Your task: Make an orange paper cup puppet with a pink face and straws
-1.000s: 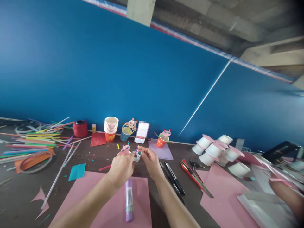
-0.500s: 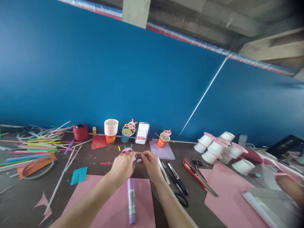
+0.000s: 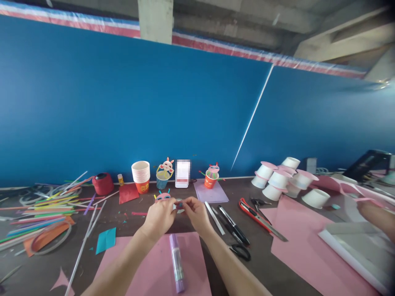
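Observation:
My left hand (image 3: 160, 216) and my right hand (image 3: 196, 213) meet over the table, fingertips pinched close together. Between them shows a small pale, roundish thing with a bluish tint, too small and covered to name. A pink paper face (image 3: 162, 197) with blue horns and eye patches peeks out just behind my left hand. Nearer to me, a purple glue stick (image 3: 177, 263) lies on a sheet of pink paper (image 3: 148, 271) under my forearms. A white pen-like stick (image 3: 215, 218) and black markers (image 3: 233, 225) lie right of my right hand.
Stacked paper cups (image 3: 140, 176), a blue cup figure (image 3: 162, 179), a phone (image 3: 182, 174) and a red cup figure (image 3: 211, 180) line the back. Colored strips (image 3: 46, 213) spread left. Scissors (image 3: 240, 251), a red utility knife (image 3: 259, 218) and white cups (image 3: 274, 179) are right; another person's hand (image 3: 378, 220) blurs beyond.
The camera view has tilted and shifted a little. My hands stay pinched together at nearly the same place, and the pale roundish thing between them shows slightly more.

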### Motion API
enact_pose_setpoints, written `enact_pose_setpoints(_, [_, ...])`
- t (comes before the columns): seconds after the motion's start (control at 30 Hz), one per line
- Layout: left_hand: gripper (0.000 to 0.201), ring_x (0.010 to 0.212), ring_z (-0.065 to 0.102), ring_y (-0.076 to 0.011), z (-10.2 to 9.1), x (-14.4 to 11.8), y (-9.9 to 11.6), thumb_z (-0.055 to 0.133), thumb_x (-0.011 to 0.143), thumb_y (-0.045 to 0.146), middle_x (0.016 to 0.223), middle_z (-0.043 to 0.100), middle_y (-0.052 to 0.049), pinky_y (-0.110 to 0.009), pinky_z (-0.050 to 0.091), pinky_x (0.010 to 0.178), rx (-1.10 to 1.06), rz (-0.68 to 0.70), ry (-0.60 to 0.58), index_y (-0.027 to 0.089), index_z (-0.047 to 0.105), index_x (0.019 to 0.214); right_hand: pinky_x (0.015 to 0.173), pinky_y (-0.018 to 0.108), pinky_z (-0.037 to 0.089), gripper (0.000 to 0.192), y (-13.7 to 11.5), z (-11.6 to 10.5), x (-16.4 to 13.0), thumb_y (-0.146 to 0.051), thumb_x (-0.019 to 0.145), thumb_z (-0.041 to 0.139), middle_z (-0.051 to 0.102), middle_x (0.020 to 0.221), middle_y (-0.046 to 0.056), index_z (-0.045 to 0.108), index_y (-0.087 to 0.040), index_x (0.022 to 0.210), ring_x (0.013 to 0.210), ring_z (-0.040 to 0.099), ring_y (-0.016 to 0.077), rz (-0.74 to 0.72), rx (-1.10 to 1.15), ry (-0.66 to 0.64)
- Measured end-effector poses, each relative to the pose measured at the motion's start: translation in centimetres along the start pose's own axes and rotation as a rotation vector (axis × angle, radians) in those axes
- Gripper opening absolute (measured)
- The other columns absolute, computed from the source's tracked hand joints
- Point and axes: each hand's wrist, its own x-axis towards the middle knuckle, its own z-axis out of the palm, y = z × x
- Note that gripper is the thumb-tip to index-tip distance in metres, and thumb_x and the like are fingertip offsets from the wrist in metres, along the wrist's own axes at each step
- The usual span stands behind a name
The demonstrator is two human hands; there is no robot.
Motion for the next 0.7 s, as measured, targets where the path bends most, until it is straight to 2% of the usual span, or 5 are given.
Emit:
enact_pose_setpoints(0.27, [0.016, 0.071, 0.061, -0.0181, 0.05, 0.17, 0.03, 0.053, 0.077, 0.032, 0.073, 0.065, -0.001, -0.024, 0.035, 0.056, -0.080, -0.024, -0.020, 0.025, 0.061, 0.089, 0.054, 0.023, 0.048, 0.015, 0.56, 0.12, 0.00, -0.031, 0.076, 0.059, 0.061, 0.065, 0.001, 0.059, -0.016, 0.072, 0.056, 0.056, 0.0116, -0.045, -0.044, 0.026])
enact_pose_setpoints(0.7, [0.019, 0.071, 0.061, -0.0169, -0.02, 0.15, 0.03, 0.048, 0.081, 0.033, 0.076, 0.066, -0.002, -0.023, 0.034, 0.055, -0.063, -0.019, -0.003, 0.024, 0.063, 0.088, 0.054, 0.022, 0.047, 0.012, 0.08, 0.32, -0.28, -0.028, 0.076, 0.056, 0.059, 0.064, 0.000, 0.058, -0.017, 0.072, 0.056, 0.056, 0.0114, -0.053, -0.086, 0.040])
